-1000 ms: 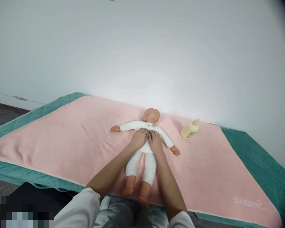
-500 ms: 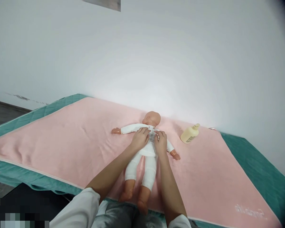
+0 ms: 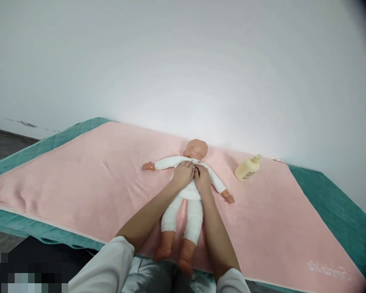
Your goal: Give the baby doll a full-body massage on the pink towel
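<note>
A baby doll (image 3: pixel 192 189) in white fabric clothing lies stretched out with its bald head away from me, its face not showing. Its arms are spread to the sides and its bare feet point toward me. On the left of its upper torso rests my left hand (image 3: pixel 184 174), palm down with fingers laid along the fabric. Beside it, my right hand (image 3: pixel 203 179) lies on the other side of the torso, fingers slightly bent. The two hands almost meet at the middle, just below the doll's neck, and hide much of the torso there.
Under the doll is a pink blanket (image 3: pixel 88 175) over a green quilted cover (image 3: pixel 332 199). A pale yellow pump bottle (image 3: pixel 247 169) stands to the doll's right. A white wall (image 3: pixel 183 73) rises behind the far edge. Something dark (image 3: pixel 45 260) is at the lower left.
My hands have moved inward, from apart on the doll's upper torso to nearly touching at its middle. The doll and bottle keep their places on the blanket; the view has shifted slightly.
</note>
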`<state>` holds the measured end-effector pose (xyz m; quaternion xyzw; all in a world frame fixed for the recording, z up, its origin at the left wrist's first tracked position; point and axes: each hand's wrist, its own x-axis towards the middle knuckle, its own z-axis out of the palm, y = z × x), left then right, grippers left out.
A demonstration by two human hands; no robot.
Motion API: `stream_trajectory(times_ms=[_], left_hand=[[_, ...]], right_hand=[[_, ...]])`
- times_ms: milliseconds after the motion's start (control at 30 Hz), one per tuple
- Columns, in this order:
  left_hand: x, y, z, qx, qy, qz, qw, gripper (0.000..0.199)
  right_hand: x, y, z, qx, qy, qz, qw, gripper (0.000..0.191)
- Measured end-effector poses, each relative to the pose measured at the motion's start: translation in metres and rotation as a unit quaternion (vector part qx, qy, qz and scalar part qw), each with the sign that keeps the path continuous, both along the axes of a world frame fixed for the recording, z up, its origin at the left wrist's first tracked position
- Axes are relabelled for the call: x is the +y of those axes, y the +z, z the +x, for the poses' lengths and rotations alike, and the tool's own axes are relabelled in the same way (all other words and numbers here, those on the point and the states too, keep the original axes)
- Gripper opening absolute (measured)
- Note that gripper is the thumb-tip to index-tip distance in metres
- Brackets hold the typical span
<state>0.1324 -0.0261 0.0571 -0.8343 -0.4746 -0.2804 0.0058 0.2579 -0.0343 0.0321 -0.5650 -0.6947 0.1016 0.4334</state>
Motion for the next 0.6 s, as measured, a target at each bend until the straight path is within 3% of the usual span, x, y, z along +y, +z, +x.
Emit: stream_trajectory(times_ms=[400,600], left_hand=[[0.003,-0.002,0.001,0.014,0.001,-0.021,1.0,0.027],[-0.023,-0.003,-0.011,-0.062,-0.026,0.009,0.998,0.029]], right_hand=[[0.0,-0.001,-0.001,-0.019,0.016,-0.013,1.0,0.039],[-0.033,0.0,-0.007,0.034,-0.034,0.052,0.997,0.036]])
